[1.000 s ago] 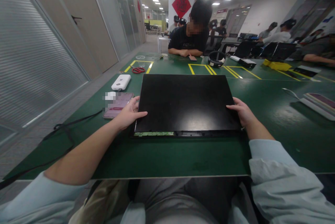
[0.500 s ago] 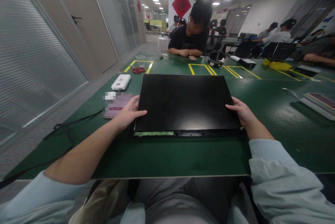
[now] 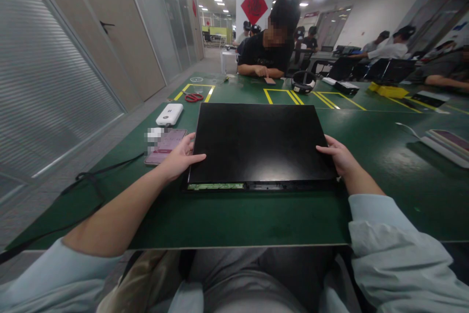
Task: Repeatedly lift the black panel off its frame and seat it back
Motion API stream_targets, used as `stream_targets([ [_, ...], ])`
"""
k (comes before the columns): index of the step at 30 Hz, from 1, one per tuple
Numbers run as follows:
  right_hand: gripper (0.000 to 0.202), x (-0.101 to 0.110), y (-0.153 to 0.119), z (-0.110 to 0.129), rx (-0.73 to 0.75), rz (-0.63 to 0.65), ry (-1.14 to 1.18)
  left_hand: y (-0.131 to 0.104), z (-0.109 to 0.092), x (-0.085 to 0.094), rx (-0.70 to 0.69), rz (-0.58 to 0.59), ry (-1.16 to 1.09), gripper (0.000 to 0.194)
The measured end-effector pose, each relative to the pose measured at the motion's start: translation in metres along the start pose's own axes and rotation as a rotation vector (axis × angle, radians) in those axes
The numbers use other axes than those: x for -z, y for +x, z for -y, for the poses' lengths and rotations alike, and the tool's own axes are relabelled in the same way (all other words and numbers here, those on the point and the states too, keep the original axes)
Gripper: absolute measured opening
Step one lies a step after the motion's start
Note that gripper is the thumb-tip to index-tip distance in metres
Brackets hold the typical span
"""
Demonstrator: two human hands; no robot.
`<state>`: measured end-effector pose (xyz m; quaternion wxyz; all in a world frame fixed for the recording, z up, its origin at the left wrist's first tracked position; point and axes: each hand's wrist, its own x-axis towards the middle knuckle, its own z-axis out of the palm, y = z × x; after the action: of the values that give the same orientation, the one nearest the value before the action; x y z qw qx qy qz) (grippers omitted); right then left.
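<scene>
- So there's a big flat black panel (image 3: 260, 142) over the desk (image 3: 256, 225), straight out in front of the person, right between the two hands.
- Long axis goes left to right, so the hands are on the two short ends, facing each other across the full length.
- Neither hand is nearer, tbh: both are touching it.
- Left hand (image 3: 185, 154) has its thumb laid over the top face, the other fingers at the left edge, so it's basically pinching that side.
- Right hand (image 3: 335, 156) mirrors it, thumb over the right edge. Can't tell how far the fingers go underneath on either side.
- Along the near long edge, a green strip (image 3: 215, 186) peeks out on the left half, with dark frame (image 3: 264, 186) beside it.
- Phone (image 3: 170, 143) is just beside the left hand, white power bank (image 3: 169, 114) beyond that, red scissors (image 3: 193, 98) past the panel's far left corner.
</scene>
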<state>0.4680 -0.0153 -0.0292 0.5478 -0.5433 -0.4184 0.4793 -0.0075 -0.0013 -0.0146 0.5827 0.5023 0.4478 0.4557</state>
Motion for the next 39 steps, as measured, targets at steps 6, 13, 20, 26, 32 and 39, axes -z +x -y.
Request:
stream_targets([
  [6,0.061,0.000,0.000,0.000,0.007,-0.009,-0.020,0.000,0.001,0.000,-0.004,0.008,0.004,0.084],
  [13,0.058,-0.009,-0.007,0.003,0.020,-0.047,0.004,0.001,0.000,-0.002,-0.027,0.020,-0.017,0.084],
  [20,0.058,-0.014,-0.009,0.005,0.011,-0.056,0.001,-0.001,-0.002,-0.005,-0.027,0.005,-0.019,0.080],
  [26,0.055,-0.013,-0.008,0.006,-0.049,-0.095,0.021,0.002,0.001,-0.001,-0.004,-0.014,-0.006,0.083],
  [32,0.055,-0.010,-0.004,0.001,-0.038,-0.095,0.016,0.002,0.002,0.000,-0.013,0.013,-0.002,0.082],
  [39,0.055,-0.009,-0.003,-0.001,-0.024,-0.106,0.013,0.004,0.006,0.001,-0.081,0.016,0.088,0.085],
])
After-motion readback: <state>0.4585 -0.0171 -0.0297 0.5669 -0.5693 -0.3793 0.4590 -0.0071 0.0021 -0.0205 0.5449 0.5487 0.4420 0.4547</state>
